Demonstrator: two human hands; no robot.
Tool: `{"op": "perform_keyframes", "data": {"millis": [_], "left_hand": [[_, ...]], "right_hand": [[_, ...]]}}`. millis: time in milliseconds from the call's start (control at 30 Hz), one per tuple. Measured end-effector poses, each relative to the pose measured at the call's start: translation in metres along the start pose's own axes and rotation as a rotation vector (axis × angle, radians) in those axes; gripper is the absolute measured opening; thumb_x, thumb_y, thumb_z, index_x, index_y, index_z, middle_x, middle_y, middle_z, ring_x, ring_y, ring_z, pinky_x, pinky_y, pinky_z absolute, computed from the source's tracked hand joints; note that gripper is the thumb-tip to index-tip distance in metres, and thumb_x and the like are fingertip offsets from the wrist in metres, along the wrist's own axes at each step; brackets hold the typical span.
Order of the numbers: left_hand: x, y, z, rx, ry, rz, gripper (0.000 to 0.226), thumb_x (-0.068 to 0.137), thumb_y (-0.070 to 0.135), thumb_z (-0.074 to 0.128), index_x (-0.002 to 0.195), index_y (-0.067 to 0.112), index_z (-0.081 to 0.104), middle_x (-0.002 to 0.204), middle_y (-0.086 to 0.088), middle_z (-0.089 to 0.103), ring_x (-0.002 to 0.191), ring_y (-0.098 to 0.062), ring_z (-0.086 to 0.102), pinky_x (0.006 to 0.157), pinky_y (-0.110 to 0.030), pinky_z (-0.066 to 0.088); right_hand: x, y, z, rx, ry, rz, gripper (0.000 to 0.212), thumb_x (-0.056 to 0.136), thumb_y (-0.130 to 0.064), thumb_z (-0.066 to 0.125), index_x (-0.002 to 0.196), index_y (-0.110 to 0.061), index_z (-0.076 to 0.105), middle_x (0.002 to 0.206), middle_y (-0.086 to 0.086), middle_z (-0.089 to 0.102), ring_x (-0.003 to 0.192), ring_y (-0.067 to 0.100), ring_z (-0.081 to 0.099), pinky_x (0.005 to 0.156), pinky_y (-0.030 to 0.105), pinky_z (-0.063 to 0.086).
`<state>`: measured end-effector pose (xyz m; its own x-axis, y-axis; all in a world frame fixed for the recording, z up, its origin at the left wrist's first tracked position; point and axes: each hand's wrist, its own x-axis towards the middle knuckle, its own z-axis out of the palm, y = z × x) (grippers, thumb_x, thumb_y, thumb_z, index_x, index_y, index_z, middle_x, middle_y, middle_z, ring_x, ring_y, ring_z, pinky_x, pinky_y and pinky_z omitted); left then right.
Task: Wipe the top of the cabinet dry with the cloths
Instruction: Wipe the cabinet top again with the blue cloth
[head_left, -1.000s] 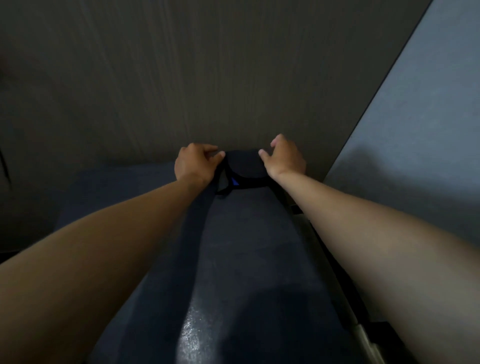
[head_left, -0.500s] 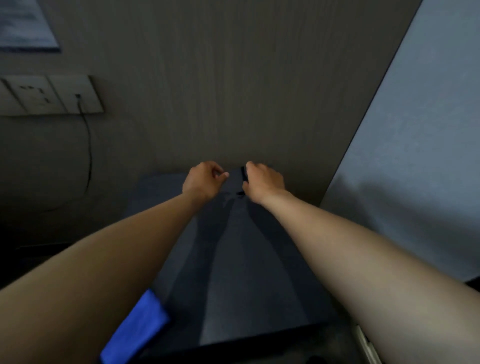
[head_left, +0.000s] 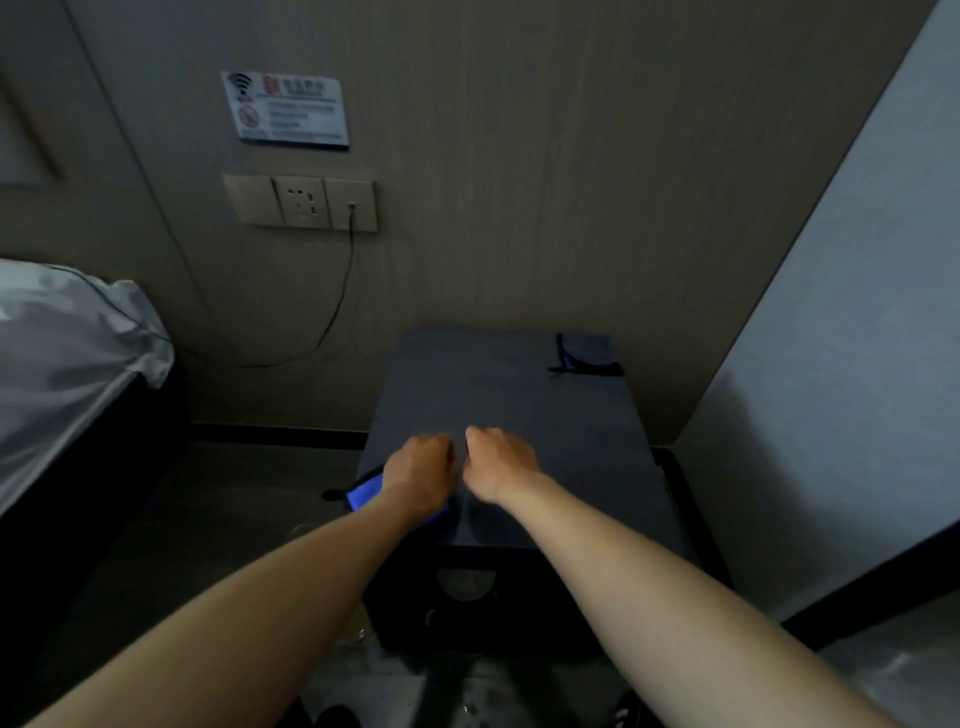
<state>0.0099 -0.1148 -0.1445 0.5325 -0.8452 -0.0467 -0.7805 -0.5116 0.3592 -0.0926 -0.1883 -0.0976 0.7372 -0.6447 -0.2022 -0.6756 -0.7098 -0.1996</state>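
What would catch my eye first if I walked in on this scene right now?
Two bare forearms reach in from below, and the left hand and right hand meet, fingers curled, over the near part of a dark cabinet top. A bright blue cloth peeks out by the left wrist at the cabinet's near left edge, while a dark cloth lies at the far right corner. On the wall behind, a wall socket panel has a cable plugged in.
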Motion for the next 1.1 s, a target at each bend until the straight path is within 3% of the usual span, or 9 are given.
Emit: {"op": "perform_keyframes", "data": {"millis": [167, 333, 533, 700, 800, 967, 1100], "left_hand": [[-0.038, -0.031, 0.01, 0.107, 0.041, -0.084, 0.037, 0.091, 0.026, 0.053, 0.126, 0.016, 0.052, 0.13, -0.006, 0.051, 0.123, -0.027, 0.048, 0.092, -0.039, 0.047], [-0.051, -0.046, 0.013, 0.075, -0.156, -0.148, 0.052, 0.098, 0.035, 0.045, 0.147, 0.02, 0.035, 0.159, -0.001, 0.024, 0.146, -0.023, 0.024, 0.108, -0.042, 0.037], [-0.06, -0.047, 0.004, 0.309, -0.124, -0.113, 0.057, 0.092, 0.032, 0.054, 0.145, 0.022, 0.035, 0.146, -0.003, 0.036, 0.133, -0.026, 0.037, 0.098, -0.039, 0.043], [-0.063, -0.052, 0.0, 0.39, -0.098, -0.095, 0.054, 0.092, 0.033, 0.056, 0.142, 0.02, 0.041, 0.144, -0.006, 0.039, 0.124, -0.026, 0.05, 0.098, -0.038, 0.041], [-0.066, -0.053, 0.001, 0.419, -0.082, -0.11, 0.049, 0.097, 0.031, 0.051, 0.143, 0.019, 0.04, 0.152, -0.009, 0.031, 0.12, -0.024, 0.058, 0.096, -0.037, 0.042], [-0.068, -0.062, 0.002, 0.51, 0.002, -0.075, 0.047, 0.098, 0.029, 0.049, 0.142, 0.014, 0.04, 0.145, -0.009, 0.038, 0.13, -0.025, 0.04, 0.1, -0.037, 0.037], [-0.068, -0.082, 0.006, 0.388, 0.036, -0.04, 0.063, 0.097, 0.031, 0.05, 0.15, 0.011, 0.024, 0.155, -0.009, 0.023, 0.139, -0.026, 0.029, 0.105, -0.036, 0.036]], "right_hand": [[-0.02, -0.031, 0.037, 0.072, -0.058, -0.065, 0.038, 0.094, -0.02, 0.053, 0.131, -0.009, 0.051, 0.138, 0.012, 0.052, 0.127, 0.033, 0.052, 0.1, 0.041, 0.045], [-0.018, -0.051, 0.064, 0.124, -0.149, -0.09, 0.051, 0.097, -0.021, 0.046, 0.145, -0.006, 0.039, 0.152, 0.011, 0.038, 0.14, 0.029, 0.039, 0.112, 0.04, 0.037], [-0.009, -0.06, 0.078, 0.138, -0.171, -0.119, 0.06, 0.101, -0.02, 0.042, 0.156, -0.01, 0.021, 0.165, 0.007, 0.014, 0.152, 0.022, 0.012, 0.121, 0.04, 0.021], [0.002, -0.07, 0.087, 0.132, -0.122, -0.095, 0.062, 0.099, -0.019, 0.052, 0.154, -0.009, 0.024, 0.164, 0.009, 0.014, 0.152, 0.023, 0.014, 0.122, 0.037, 0.019], [0.005, -0.077, 0.093, 0.126, -0.09, -0.076, 0.057, 0.105, -0.021, 0.039, 0.155, -0.008, 0.017, 0.165, 0.008, 0.007, 0.153, 0.022, 0.006, 0.122, 0.038, 0.015], [0.005, -0.085, 0.105, 0.061, -0.038, -0.099, 0.058, 0.106, -0.016, 0.031, 0.157, -0.006, 0.006, 0.166, 0.009, -0.002, 0.153, 0.021, -0.004, 0.124, 0.037, 0.006], [-0.001, -0.098, 0.116, 0.103, 0.06, -0.038, 0.057, 0.105, -0.01, 0.035, 0.156, -0.003, 0.01, 0.165, 0.013, 0.004, 0.153, 0.023, 0.001, 0.124, 0.038, 0.009]]}}
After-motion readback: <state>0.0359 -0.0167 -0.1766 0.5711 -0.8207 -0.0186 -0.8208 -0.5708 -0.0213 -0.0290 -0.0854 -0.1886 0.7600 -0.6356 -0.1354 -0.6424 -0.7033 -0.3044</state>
